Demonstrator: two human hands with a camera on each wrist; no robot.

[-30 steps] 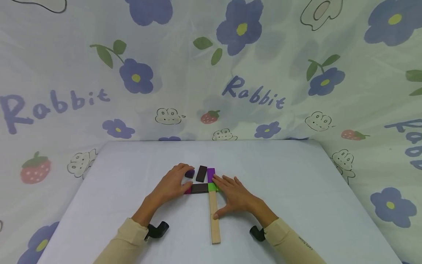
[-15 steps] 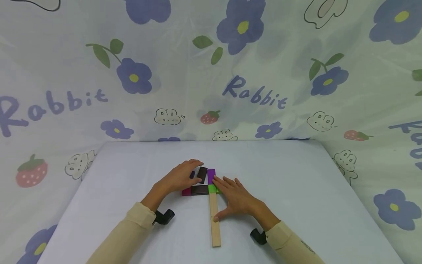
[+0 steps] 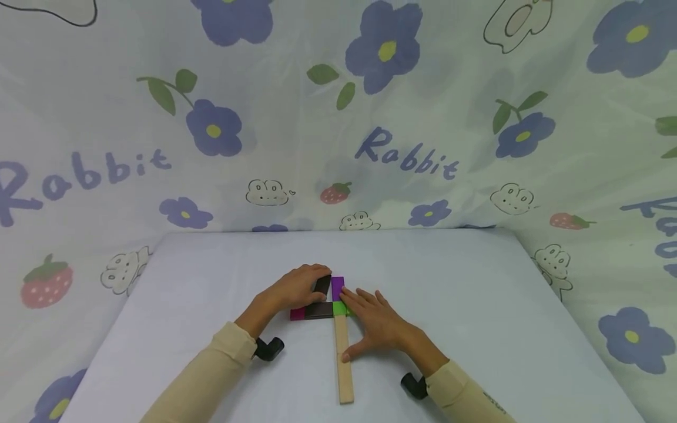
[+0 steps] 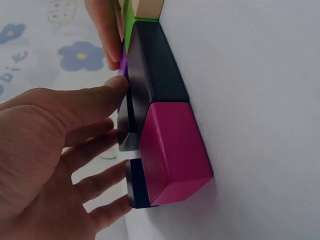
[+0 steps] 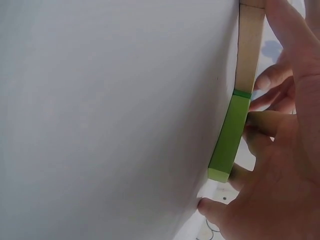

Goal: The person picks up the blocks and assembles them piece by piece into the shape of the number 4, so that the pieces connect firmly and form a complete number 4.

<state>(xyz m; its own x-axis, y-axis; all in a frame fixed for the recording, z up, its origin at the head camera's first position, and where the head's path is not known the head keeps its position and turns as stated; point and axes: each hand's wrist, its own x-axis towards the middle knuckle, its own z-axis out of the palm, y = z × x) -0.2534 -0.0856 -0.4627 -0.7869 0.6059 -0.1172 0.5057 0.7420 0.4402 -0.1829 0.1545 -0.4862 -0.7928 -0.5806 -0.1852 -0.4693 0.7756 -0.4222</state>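
My left hand [image 3: 298, 286] holds a loose black block [image 3: 322, 284] between its thumb at the near end and its fingertips at the far end. Just below it lies a row with a second dark block [image 3: 319, 310] and a magenta block [image 4: 180, 150] touching end to end. In the left wrist view, a small navy block [image 4: 138, 184] sits by the hand's outer fingers. My right hand [image 3: 383, 324] lies with spread fingers, fingertips at the purple block [image 3: 337, 288] and thumb on the light wooden blocks [image 3: 344, 376]. Under it extends a green block [image 5: 230, 137].
The blocks lie flat on a white-covered table [image 3: 449, 276], forming a cross shape. Behind the table hangs a printed curtain [image 3: 296, 135] with flowers and rabbits. A black wrist device [image 3: 270, 349] sticks out beside the left cuff, another [image 3: 414, 386] beside the right.
My left hand has moved right from the navy and magenta blocks to the loose black block and taken hold of it. The right hand has stayed in place.
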